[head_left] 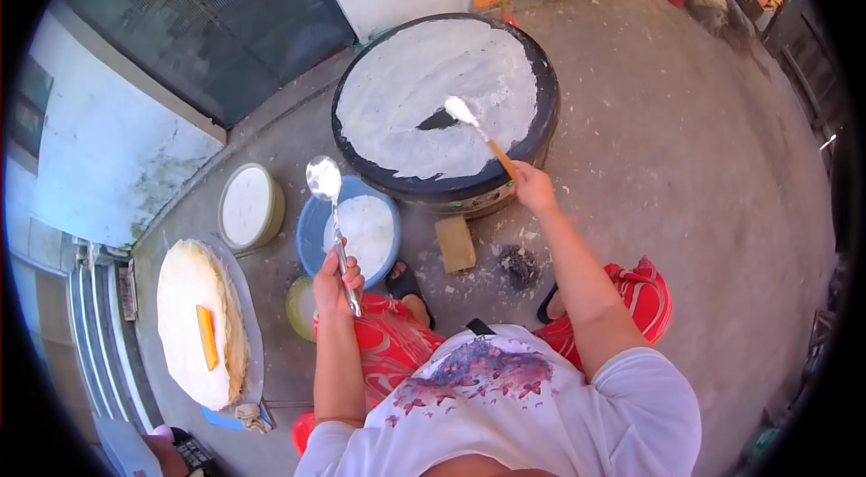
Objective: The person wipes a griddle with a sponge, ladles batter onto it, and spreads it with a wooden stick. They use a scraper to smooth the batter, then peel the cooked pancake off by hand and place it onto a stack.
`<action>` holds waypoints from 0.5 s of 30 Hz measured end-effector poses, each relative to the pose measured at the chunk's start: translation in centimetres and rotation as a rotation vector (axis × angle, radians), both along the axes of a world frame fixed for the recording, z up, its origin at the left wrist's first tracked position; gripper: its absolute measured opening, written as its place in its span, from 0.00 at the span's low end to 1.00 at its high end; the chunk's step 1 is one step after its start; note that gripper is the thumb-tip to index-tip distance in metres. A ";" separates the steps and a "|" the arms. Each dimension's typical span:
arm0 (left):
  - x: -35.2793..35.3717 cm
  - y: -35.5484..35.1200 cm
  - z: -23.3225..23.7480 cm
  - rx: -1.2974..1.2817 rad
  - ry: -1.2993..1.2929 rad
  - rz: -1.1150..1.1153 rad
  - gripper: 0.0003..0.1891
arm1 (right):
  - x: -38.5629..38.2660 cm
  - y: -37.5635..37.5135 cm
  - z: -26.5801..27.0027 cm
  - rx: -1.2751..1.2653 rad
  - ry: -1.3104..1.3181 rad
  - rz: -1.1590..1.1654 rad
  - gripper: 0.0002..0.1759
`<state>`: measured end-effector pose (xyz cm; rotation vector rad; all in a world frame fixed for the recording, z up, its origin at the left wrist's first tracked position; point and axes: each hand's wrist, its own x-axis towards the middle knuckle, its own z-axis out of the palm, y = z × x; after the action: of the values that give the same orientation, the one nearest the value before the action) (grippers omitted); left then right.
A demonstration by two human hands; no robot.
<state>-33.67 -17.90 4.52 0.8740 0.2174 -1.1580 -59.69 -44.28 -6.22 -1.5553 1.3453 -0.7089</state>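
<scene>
My left hand (334, 283) is closed around the handle of a metal ladle (323, 178), its bowl smeared with white batter. The ladle is raised over the edge of a blue basin (308, 229) that contains white batter (368, 229). My right hand (534, 187) grips a wooden-handled spreader (499, 155), whose head is coated in batter; its exact shape is hidden. That head is over a large round black griddle (547, 89). A thin white batter layer (424, 62) covers most of the griddle, with a dark bare patch beside the spreader's head.
To my left, a stack of thin flatbreads (189, 324) bears an orange-yellow strip (207, 338). A pale bucket (248, 206) of white content stands behind it. A brick (456, 243) and a dark lump (518, 267) lie before the griddle. Another person's arm (167, 454) shows lower left.
</scene>
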 end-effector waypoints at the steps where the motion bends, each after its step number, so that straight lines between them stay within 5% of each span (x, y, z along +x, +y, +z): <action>1: -0.1 0.1 0.2 -0.013 -0.033 -0.024 0.13 | 0.1 0.1 0.2 0.000 -0.001 0.001 0.15; 3: -0.5 0.5 0.8 -0.029 -0.081 -0.058 0.13 | 0.5 -0.2 0.7 -0.206 0.195 0.090 0.14; 7: -1.7 1.1 2.0 -0.027 -0.210 -0.114 0.14 | -1.8 0.0 1.5 0.004 0.056 -0.102 0.14; 11: -3.4 0.1 2.8 0.062 -0.353 -0.171 0.15 | 2.2 2.5 -3.1 -0.291 0.107 -0.010 0.14; 15: -4.6 -2.1 3.5 0.069 -0.367 -0.245 0.18 | 3.1 2.8 0.4 -0.194 0.118 0.067 0.14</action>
<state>-38.28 -19.98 8.02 1.1801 -0.1560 -1.1965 -56.61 -41.46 -5.81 -1.8128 1.3349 -0.7336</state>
